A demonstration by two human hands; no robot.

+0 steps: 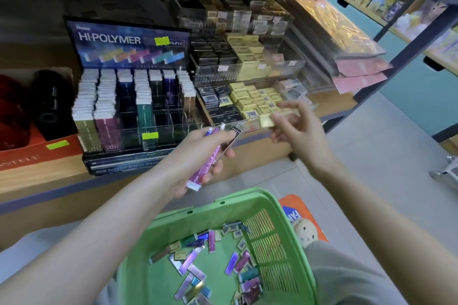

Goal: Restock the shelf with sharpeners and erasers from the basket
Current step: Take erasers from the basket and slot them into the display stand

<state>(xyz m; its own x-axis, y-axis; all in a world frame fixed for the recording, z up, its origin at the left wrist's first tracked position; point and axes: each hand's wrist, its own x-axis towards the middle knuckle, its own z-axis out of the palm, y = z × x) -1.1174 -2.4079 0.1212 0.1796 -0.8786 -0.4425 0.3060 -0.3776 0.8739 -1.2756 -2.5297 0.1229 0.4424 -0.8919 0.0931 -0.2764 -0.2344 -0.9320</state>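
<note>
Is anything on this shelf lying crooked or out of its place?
Yes. The flat pink packets on the right stick out askew from under the gold foil stack. The small yellow erasers in the lower clear tray lie at mixed angles, not in rows.

Display stand (128, 42) header reads "HI-POLYMER"; its base, "Slim body for precise".
</note>
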